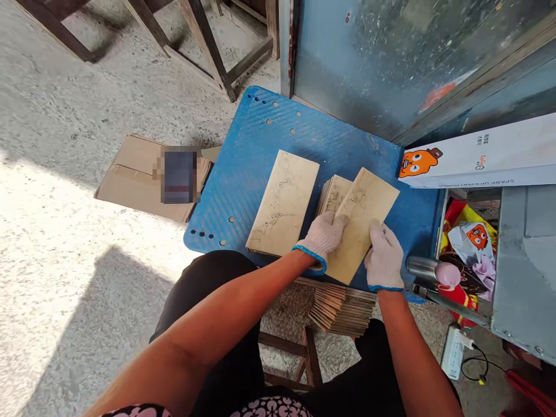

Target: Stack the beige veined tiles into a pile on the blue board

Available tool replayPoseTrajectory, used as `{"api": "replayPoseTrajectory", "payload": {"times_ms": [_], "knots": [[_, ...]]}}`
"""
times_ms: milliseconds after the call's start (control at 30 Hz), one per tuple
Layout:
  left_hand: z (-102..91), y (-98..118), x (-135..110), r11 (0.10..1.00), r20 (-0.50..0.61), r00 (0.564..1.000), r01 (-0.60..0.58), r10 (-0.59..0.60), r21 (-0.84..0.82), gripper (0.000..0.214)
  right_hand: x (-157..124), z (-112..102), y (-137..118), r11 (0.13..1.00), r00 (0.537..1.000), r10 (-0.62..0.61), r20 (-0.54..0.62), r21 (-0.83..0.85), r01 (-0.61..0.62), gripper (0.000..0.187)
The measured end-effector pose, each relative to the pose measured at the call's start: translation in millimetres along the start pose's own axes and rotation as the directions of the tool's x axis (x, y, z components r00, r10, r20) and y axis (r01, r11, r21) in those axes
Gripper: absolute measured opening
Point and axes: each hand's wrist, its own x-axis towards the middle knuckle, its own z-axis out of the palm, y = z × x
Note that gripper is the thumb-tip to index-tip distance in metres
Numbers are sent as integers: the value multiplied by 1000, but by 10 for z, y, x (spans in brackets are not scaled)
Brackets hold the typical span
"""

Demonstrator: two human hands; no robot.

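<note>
The tabletop (243, 174) is free along its far and left edges. A board stack (284, 202) and a held board (369, 200) block its middle; a white printed box (460, 153) crowds the far right corner.

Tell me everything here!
Thin rectangular board: one, tan, between hands
Board stacks: at least three, tan, two on table, one below
Plastic table: one, blue, centre
Flat cardboard: one bundle, brown, left
Blurred rectangle: one, dark, over cardboard
Long cartoon box: one, white, right
Metal cabinet: one, grey, right
Cylinder: one, silver, pink, right
Packaging: several, multicoloured, right
Power strip: one, white, bottom right
Wooden frames: several, brown, top, bottom
Scratched panel: one, blue, top
Left hand: one, white glove, on board
Right hand: one, white glove, beside board
Legs: two, black trousers, bottom
</note>
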Motion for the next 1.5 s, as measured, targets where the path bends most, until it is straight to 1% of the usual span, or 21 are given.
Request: {"api": "replayPoseTrajectory", "payload": {"times_ms": [100,167,233,300,367,433,500,567,633,767,900,1067,1167,1200,1300,1367,1400,1433,1500], "knots": [[39,36,-23,997,-40,999,40,-37,66,31,114,35,171,998,998,-43,48,-35,44,41],[50,58,-52,991,-27,998,63,-60,120,27,199,34,282,999,995,-9,97,-43,13,43],[52,73,-78,985,3,998,68,-69,157,27,261,33,363,999,989,44,142,-20,-41,45],[46,82,-93,981,43,997,54,-63,186,33,295,42,397,998,985,65,157,-9,-65,46],[29,91,-94,971,68,996,46,-63,234,39,309,58,382,998,987,54,154,-33,-50,47],[-2,106,-84,954,68,995,52,-75,297,43,315,73,337,992,990,40,139,-125,-23,48],[-45,124,-62,931,38,995,75,-95,357,46,322,81,287,956,992,37,123,-293,1,46],[-87,137,-34,910,-4,995,90,-97,405,47,331,84,250,885,994,30,105,-465,22,42],[-112,137,-7,895,-32,996,88,-82,437,46,340,86,232,835,995,18,100,-549,40,40],[-97,99,8,870,-50,998,53,-33,490,49,346,103,219,816,992,1,128,-573,73,38],[-80,68,-19,818,-54,998,8,29,575,55,350,121,193,797,989,-1,150,-597,91,41],[-116,88,-66,783,-31,998,-22,52,622,51,349,143,174,668,988,-13,155,-734,124,38],[-108,130,-111,768,-45,997,-24,69,640,51,334,154,182,608,987,-45,155,-779,150,36],[-99,149,-129,766,-53,996,-20,71,643,53,329,157,186,594,986,-52,160,-789,159,35],[-87,210,-169,757,-130,987,14,95,653,58,319,164,188,565,982,-68,174,-805,182,32],[-101,229,-169,767,-174,977,20,121,641,58,320,164,177,548,981,-77,178,-815,191,30],[-112,227,-160,781,-175,977,11,126,624,55,321,162,167,538,981,-80,176,-821,192,29],[-122,216,-146,797,-152,981,-2,118,604,52,322,159,154,530,981,-81,179,-826,194,28],[-131,177,-122,823,-79,995,2,53,568,49,322,149,123,515,977,-77,199,-831,210,28]]}}
